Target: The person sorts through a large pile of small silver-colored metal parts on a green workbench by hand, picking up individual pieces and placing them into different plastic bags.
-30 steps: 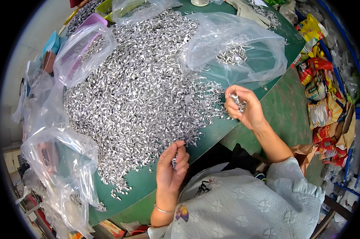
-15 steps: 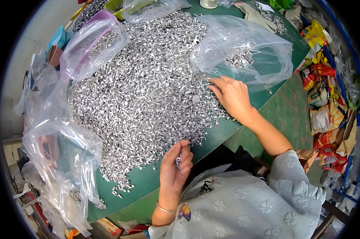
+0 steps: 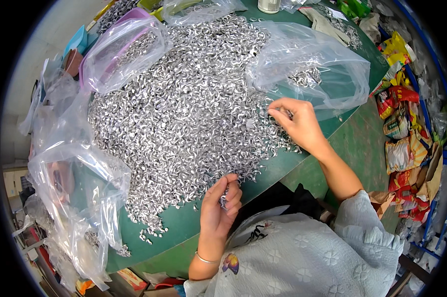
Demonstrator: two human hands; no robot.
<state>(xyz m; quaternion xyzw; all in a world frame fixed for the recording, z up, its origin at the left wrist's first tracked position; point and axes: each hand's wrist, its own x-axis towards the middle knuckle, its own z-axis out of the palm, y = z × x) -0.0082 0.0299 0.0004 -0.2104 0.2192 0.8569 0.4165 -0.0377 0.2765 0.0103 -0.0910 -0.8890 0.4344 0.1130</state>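
Observation:
A broad heap of small, shiny, curved metal pieces is spread over the green table. At the heap's near edge my left hand is closed around a few of these metal pieces, which glint between its curled fingers. My right hand bends over the heap's right edge, thumb and forefinger drawn together. Some metal pieces show in the hollow of that hand; its fingertips partly hide what they pinch. Just beyond it lies a clear plastic bag with metal pieces inside.
Another clear bag lines a purple tub at the far left. A third clear bag drapes over the left table edge. A white container and a pale glove lie at the back. Colourful packages line the right side.
My right hand has shifted slightly right and toward me, its fingers curled in more. My left hand keeps its grip in nearly the same spot. The whole view has moved a little.

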